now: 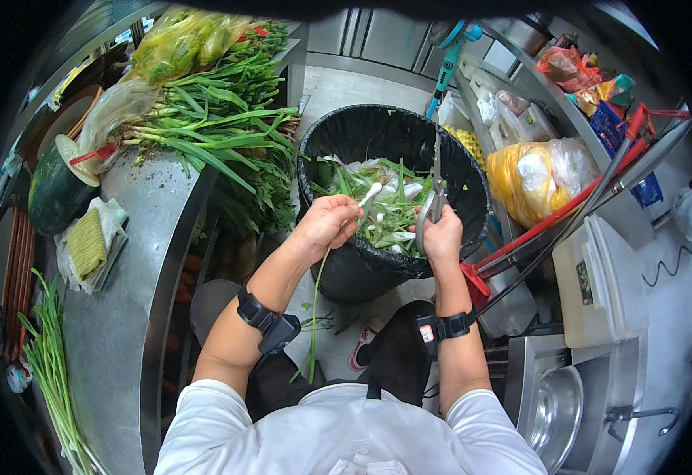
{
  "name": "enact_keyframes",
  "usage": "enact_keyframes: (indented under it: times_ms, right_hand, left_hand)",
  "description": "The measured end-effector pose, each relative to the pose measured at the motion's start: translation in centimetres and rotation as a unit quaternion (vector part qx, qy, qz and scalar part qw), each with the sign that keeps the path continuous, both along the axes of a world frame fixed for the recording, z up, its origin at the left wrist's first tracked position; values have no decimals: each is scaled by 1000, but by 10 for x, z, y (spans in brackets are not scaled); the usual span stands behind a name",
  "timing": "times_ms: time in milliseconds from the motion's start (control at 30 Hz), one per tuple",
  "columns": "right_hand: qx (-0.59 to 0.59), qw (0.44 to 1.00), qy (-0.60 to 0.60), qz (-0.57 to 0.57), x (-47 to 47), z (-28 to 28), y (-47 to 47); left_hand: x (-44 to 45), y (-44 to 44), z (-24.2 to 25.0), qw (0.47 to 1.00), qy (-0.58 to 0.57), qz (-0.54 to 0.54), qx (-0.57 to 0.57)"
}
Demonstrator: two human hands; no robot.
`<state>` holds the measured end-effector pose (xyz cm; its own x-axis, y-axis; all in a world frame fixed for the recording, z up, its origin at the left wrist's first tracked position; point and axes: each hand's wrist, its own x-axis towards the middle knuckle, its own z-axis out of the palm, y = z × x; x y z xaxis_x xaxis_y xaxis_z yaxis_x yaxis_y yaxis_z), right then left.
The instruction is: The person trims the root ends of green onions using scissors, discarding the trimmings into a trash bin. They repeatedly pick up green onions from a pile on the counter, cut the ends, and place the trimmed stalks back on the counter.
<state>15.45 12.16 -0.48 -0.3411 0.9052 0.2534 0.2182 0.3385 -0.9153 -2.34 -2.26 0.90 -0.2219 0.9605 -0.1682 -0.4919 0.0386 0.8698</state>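
Note:
My left hand (329, 221) pinches a single spring onion (373, 192) near its white bulb, which points up and away from me. Its thin green leaf (315, 303) trails down past my wrist. In my right hand (442, 234) is a pair of scissors (437, 169), blades pointing away from me and looking closed. Both hands are over the near side of a black bin (346, 276) with a black liner. Inside the bin lie green and white vegetable trimmings (402, 222).
On the steel counter (144, 196) at left are a heap of spring onions (215, 113), a cut winter melon (55, 187), folded cloths (87, 246) and trimmed stalks (49, 350). A red-handled tool (559, 214) leans right of the bin. A steel sink (556, 409) stands lower right.

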Motion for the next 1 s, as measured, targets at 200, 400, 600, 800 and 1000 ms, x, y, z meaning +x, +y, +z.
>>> enact_keyframes:
  times_ms: [200,400,600,800,1000]
  right_hand:
    - [-186,944,209,176,-20,8,-40]
    - [-180,950,201,157,-27,13,-41]
    - [-110,976,172,79,-5,9,1]
    - [50,983,-174,-14,7,3,23]
    - [158,957,-244,14,8,0,11]
  left_hand:
    - [12,9,-7,999,39,-34,-1]
    - [10,10,-5,997,37,-61,-22]
    - [-9,4,2,995,90,-22,-23]
    - [-7,9,-4,975,188,95,69]
    - [-14,15,-15,960,216,158,84]
